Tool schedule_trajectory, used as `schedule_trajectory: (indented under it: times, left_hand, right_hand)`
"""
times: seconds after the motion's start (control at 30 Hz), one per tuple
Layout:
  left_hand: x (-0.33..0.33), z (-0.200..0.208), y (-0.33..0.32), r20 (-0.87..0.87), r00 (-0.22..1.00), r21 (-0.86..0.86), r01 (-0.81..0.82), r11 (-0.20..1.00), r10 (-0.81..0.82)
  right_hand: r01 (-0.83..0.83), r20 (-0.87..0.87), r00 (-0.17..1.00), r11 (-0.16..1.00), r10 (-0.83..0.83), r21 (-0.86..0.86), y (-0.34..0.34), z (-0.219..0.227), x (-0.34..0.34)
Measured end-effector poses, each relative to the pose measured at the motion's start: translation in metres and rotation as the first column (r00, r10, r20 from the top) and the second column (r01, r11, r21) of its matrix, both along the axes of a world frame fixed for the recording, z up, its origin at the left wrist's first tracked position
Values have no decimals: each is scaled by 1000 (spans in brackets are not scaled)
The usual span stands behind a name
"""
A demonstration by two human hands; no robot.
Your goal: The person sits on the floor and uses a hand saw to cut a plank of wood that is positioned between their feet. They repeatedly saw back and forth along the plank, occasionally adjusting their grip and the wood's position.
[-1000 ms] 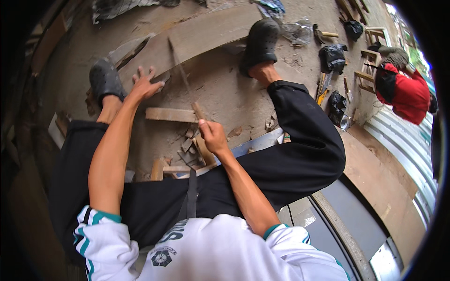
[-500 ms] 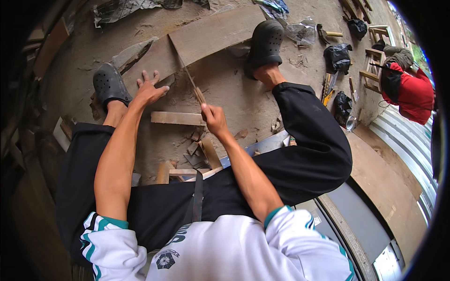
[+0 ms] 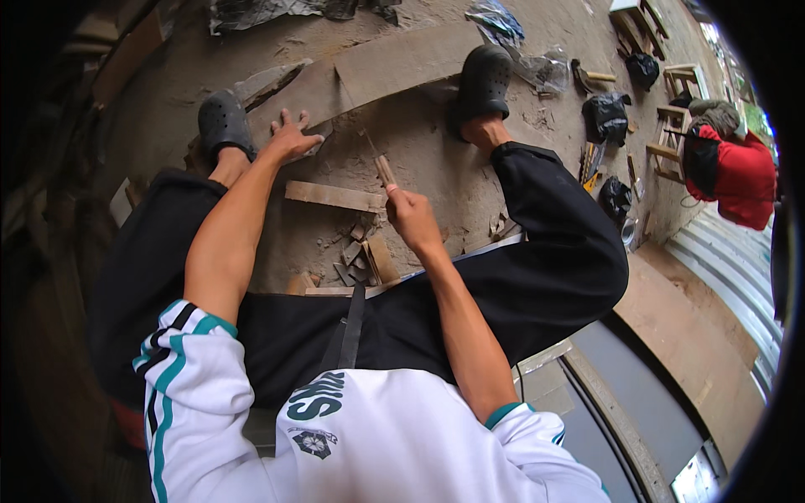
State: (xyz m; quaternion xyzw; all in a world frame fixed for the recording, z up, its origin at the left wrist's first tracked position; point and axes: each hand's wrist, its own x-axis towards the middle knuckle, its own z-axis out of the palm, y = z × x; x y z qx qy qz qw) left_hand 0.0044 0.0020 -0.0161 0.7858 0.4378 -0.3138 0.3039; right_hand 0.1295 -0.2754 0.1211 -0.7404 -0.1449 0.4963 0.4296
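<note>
A long, flat wooden board point(image 3: 411, 60) lies across the dirt floor, with my shoes at or on its two ends. My left hand point(image 3: 291, 138) rests on the board's left part, fingers spread and holding nothing. In my right hand point(image 3: 413, 220) is a handsaw point(image 3: 385, 171), its wooden handle wrapped by my fingers. The narrow blade points away from me and meets the board at a cut line right of my left hand. Motion blurs the blade, so its teeth cannot be made out.
A short wood strip point(image 3: 334, 196) and several offcuts point(image 3: 380, 256) lie between my legs. Off to the right are a hammer point(image 3: 597, 76), black plastic bags point(image 3: 605, 116), small wooden stools point(image 3: 668, 144) and a red bundle point(image 3: 732, 176). Crumpled plastic point(image 3: 543, 70) sits beyond my right shoe.
The whole view has shifted, so the board, feet and hands appear farther right. My left hand stays on the board and my right hand keeps hold of the handsaw at the same cut.
</note>
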Motion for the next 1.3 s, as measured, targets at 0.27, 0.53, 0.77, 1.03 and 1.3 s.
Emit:
schedule_trajectory:
  times: [0.27,0.53,0.77,1.03,1.3]
  left_hand:
    - [8,15,-30,41,994,114,-110,987,106]
    - [37,-6,-61,526,851,475,-303,826,10]
    - [108,-25,15,417,898,602,-156,783,-142]
    - [62,1,-52,235,514,533,642,552,-825]
    - [3,0,-12,378,681,607,329,723,-627]
  right_hand:
    - [131,-287,944,983,-163,-125,-17,136,20]
    - [25,112,993,999,-29,39,-26,200,71]
    - [140,290,947,990,-141,21,-15,172,72]
    - [116,506,859,992,-75,-50,-1,168,59]
    - [-76,558,829,997,46,32,28,136,24]
